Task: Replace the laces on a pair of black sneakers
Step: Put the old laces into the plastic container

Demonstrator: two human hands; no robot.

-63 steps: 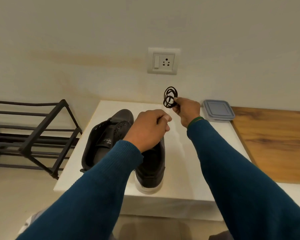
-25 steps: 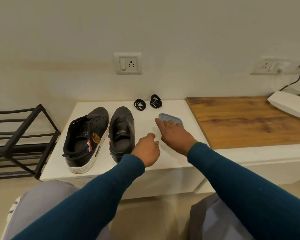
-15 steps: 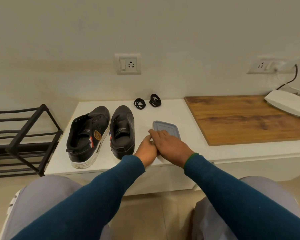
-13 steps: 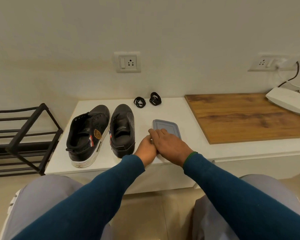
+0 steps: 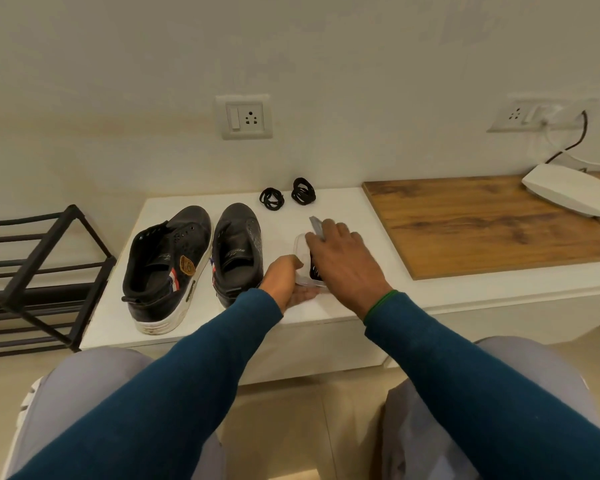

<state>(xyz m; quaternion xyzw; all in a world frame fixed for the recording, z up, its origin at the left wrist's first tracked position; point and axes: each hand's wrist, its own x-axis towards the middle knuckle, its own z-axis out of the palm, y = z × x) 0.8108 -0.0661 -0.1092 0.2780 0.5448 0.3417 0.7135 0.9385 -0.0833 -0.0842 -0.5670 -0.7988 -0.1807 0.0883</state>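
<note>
Both your hands are at the clear container (image 5: pixel 300 249).
Your left hand (image 5: pixel 284 280) grips its near edge; your right hand (image 5: pixel 343 263), palm down, curls round the tilted grey lid (image 5: pixel 315 224). The black sneakers (image 5: pixel 168 258) lie left of both.

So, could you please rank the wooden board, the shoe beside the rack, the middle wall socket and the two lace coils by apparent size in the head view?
1. wooden board
2. shoe beside the rack
3. middle wall socket
4. left lace coil and right lace coil look alike, so tied last.
</note>
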